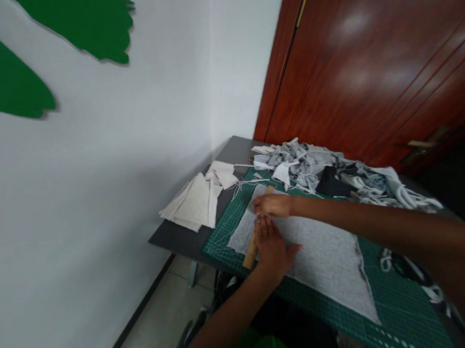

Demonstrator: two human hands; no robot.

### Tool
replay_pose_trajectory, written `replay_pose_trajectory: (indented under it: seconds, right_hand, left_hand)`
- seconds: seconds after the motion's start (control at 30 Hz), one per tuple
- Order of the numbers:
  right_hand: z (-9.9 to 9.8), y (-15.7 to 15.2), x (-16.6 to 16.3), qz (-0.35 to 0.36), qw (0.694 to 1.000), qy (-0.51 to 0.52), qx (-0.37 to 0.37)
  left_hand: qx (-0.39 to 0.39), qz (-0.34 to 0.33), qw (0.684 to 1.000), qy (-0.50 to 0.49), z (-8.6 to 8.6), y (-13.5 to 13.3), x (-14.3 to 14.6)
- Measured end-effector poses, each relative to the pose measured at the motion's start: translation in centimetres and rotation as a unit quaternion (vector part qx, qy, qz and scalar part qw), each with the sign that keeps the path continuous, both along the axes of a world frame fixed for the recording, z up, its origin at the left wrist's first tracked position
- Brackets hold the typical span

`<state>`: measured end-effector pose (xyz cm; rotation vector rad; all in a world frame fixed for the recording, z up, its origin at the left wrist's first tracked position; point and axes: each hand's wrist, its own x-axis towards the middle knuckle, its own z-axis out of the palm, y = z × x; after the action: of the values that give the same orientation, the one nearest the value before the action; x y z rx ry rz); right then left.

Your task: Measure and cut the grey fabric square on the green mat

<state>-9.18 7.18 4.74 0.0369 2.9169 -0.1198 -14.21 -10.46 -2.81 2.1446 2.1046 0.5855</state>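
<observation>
A grey sheet of fabric (323, 252) lies flat on a green cutting mat (404, 310). A wooden ruler (250, 254) lies across the fabric's left end. My left hand (272, 246) presses flat on the ruler and fabric, fingers stretched out together. Just beyond it my right hand (273, 205) rests on the fabric beside the ruler's far part, fingers curled in a closed pinch; what they hold is too small to make out.
A stack of cream fabric pieces (196, 201) sits at the table's left corner. A heap of grey and black scraps (324, 169) lies at the back by a wooden door (369, 66). A white wall stands on the left; dark cords (401, 265) lie on the mat's right.
</observation>
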Motion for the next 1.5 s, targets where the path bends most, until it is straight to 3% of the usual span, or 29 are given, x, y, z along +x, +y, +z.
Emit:
replay_pose_trajectory:
  seconds: [0.43,0.8,1.1,1.5]
  right_hand:
    - [-0.3,5.0,1.3,-0.130,0.983,-0.018,0.131]
    - [-1.1,6.7,1.5,-0.220,0.964,-0.028,0.145]
    - [-1.8,7.8,1.9,-0.280,0.947,0.015,0.157]
    - [-1.8,6.7,2.5,-0.269,0.951,0.027,0.151]
  left_hand:
    - [0.027,0.009,1.000,0.001,-2.4,0.6,0.1]
    - [0.020,0.011,1.000,0.006,-2.4,0.6,0.1]
    - [0.048,0.013,0.999,0.010,-3.7,1.0,0.1]
    - [0.034,0.009,0.999,0.005,-3.1,0.8,0.4]
